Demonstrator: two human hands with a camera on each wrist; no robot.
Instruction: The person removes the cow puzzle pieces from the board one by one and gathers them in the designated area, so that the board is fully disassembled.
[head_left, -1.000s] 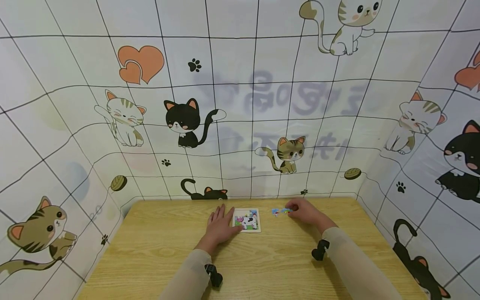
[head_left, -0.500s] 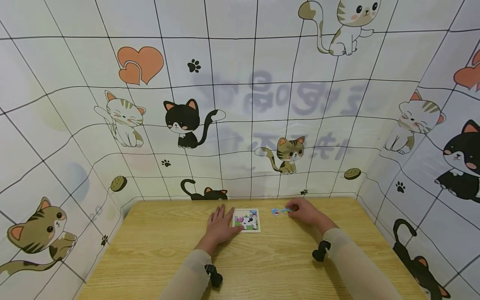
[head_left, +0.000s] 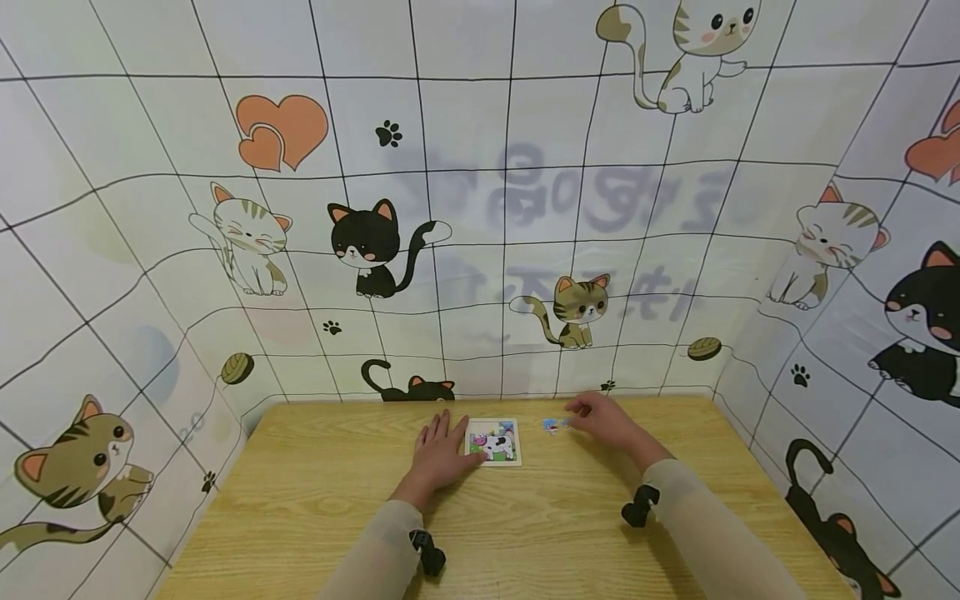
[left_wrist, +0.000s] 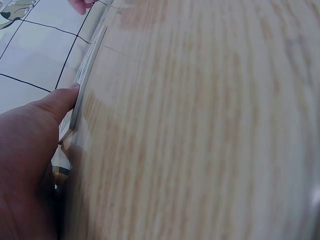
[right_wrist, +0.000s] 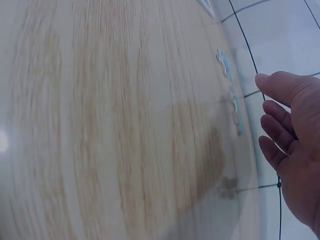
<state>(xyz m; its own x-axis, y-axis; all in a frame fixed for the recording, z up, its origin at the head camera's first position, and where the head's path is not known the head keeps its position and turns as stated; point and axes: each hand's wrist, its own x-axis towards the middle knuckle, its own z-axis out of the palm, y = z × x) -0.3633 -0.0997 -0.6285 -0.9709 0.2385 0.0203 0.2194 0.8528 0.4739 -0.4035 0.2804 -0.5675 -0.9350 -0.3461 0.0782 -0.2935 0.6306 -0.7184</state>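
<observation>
In the head view, a small framed jigsaw puzzle (head_left: 501,463) with a cow picture lies flat near the table's far edge. My left hand (head_left: 440,457) rests beside it, fingers spread, with the thumb on its lower left part. The left wrist view shows that thumb (left_wrist: 62,100) against the puzzle's edge (left_wrist: 90,70). To the right lie two loose puzzle pieces, a left one (head_left: 551,427) and a right one (right_wrist: 236,112) partly covered in the head view. Above them hovers my right hand (head_left: 603,419). Its fingers are loosely bent, holding nothing and apart from the pieces in the right wrist view.
The wooden table (head_left: 525,525) reaches from the person to a cloth backdrop (head_left: 465,250) printed with cats and grid lines. Backdrop panels also stand at both sides. A small black camera is strapped to each wrist, over the beige sleeves (head_left: 378,546).
My right hand has shifted slightly left and lifted off the right puzzle piece, now covering more of it in the head view. My left hand and the framed puzzle stay in place.
</observation>
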